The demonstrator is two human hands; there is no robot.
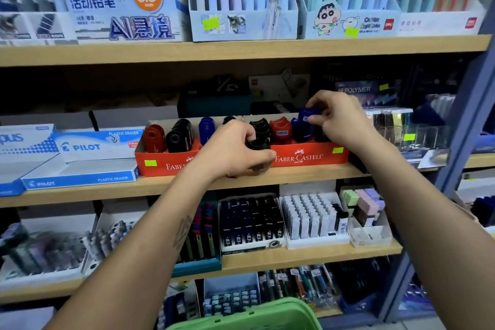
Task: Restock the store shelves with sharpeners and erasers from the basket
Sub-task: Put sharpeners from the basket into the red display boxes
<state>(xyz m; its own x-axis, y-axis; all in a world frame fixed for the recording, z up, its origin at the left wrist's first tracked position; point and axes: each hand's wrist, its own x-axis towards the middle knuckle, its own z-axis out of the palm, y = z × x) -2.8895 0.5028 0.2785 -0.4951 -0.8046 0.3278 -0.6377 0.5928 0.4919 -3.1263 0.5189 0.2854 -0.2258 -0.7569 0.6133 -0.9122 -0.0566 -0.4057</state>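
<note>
While the left hand (235, 147) grips black sharpeners (258, 143), the right hand (340, 118) pinches a blue sharpener (308, 112).

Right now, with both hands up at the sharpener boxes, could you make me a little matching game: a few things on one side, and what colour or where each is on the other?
Things:
1. Sharpener in the right hand
2. Sharpener in the left hand
3. Basket
4. Pilot eraser box

Descriptions:
A. Green, at the bottom edge of the view
B. Black, held in front of the red boxes
C. Blue, pinched above the right red box
D. Blue and white, left of the red boxes

Pairs: 1-C, 2-B, 3-A, 4-D
</note>
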